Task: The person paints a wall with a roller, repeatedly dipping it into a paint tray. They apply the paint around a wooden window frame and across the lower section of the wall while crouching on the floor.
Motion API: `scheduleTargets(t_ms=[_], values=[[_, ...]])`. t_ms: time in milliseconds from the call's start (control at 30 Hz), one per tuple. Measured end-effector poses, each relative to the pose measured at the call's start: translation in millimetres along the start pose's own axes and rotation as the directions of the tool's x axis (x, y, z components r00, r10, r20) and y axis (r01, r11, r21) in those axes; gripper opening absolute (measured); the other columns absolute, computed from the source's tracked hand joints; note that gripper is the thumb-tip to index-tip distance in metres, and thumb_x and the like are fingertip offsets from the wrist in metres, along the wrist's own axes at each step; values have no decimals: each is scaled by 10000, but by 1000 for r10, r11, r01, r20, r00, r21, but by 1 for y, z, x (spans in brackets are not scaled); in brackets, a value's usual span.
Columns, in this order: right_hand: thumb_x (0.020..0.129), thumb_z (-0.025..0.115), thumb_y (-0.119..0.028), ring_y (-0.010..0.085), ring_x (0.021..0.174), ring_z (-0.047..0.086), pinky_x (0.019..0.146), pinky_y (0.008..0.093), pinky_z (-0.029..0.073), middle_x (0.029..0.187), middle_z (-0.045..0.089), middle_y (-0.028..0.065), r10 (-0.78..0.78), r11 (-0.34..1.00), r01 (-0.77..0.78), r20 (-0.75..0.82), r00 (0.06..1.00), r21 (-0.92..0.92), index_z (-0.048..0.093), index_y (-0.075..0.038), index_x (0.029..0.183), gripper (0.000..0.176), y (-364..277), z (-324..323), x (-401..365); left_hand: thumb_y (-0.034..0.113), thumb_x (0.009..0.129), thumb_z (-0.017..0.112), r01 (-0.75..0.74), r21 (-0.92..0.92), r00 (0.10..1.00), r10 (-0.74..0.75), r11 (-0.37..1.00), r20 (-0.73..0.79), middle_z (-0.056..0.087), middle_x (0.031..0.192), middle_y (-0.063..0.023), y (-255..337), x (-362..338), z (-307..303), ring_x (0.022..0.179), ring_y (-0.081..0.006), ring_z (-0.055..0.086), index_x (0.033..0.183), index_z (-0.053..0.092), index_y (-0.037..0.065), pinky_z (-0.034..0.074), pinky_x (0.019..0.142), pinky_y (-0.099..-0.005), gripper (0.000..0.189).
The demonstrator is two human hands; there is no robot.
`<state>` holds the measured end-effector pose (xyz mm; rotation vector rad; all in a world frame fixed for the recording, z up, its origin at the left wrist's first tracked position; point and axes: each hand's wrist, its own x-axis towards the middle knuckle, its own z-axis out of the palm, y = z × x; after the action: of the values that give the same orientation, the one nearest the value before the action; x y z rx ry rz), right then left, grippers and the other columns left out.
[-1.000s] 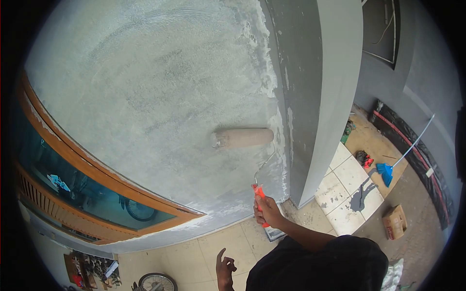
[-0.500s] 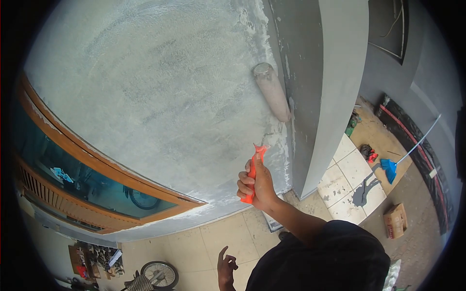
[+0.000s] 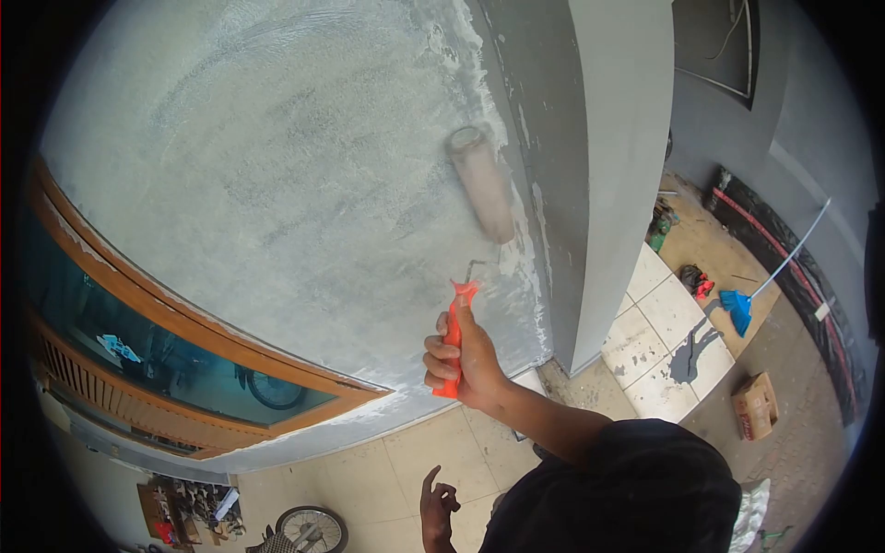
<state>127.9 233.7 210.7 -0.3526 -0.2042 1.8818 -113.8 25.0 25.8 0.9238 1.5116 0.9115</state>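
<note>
My right hand (image 3: pixel 466 358) is wrapped round the orange handle of a paint roller (image 3: pixel 483 189). The roller's pale sleeve lies tilted against the grey, patchily coated wall (image 3: pixel 323 184), close to the corner with a darker grey pillar (image 3: pixel 553 120). A thin wire frame joins handle and sleeve. Low in the view, my left hand (image 3: pixel 437 505) hangs over the tiled floor, touching nothing. Its index finger points up and the other fingers are loosely curled, with nothing seen in them.
A wooden-framed window (image 3: pixel 184 341) borders the wall at left. Below stands a motorcycle wheel (image 3: pixel 312 532). To the right are a blue broom (image 3: pixel 737 311), a cardboard box (image 3: pixel 755 406), a dark bag (image 3: pixel 693 281) and grey spilled paint (image 3: pixel 687 358) on white tiles.
My right hand and the roller have shifted left, with the sleeve now a little farther from the pillar. My left hand has moved slightly right in view, still loosely held.
</note>
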Motion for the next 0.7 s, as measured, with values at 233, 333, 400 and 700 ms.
scheduleTargets(t_ms=[233, 333, 400, 700], values=[[969, 420, -712, 109, 462, 300, 504, 325, 340, 593, 296, -62, -185, 982, 185, -3, 983, 38, 436, -188, 853, 536, -3, -3, 24, 91, 949, 518, 108, -156, 994, -111, 982, -9, 487, 1107, -71, 7, -13, -11, 564, -110, 492, 1163, 480, -33, 428, 541, -254, 250], [977, 426, -698, 112, 466, 297, 511, 331, 342, 595, 295, -60, -206, 978, 207, -45, 978, 32, 435, -185, 854, 528, -5, -3, 30, 259, 1023, 510, 78, -180, 997, -76, 981, 18, 525, 746, -2, -9, -11, -19, 551, -90, 424, 1502, 346, -10, 390, 539, -250, 572], [978, 424, -697, 111, 467, 296, 511, 331, 340, 596, 295, -59, -127, 992, 127, -28, 992, -4, 434, -184, 855, 528, 11, -1, 20, 282, 1040, 500, 89, -191, 996, -82, 978, 46, 516, 740, -1, -14, -14, -21, 556, -86, 404, 1512, 340, 7, 382, 540, -260, 568], [966, 423, -715, 95, 476, 270, 504, 293, 310, 607, 295, -63, -327, 945, 328, -100, 940, -12, 412, -173, 851, 554, 5, 0, 51, 144, 937, 516, 59, -248, 996, -42, 967, 76, 507, 732, 0, 7, -18, -50, 524, -85, 415, 1474, 397, -8, 370, 533, -227, 570]])
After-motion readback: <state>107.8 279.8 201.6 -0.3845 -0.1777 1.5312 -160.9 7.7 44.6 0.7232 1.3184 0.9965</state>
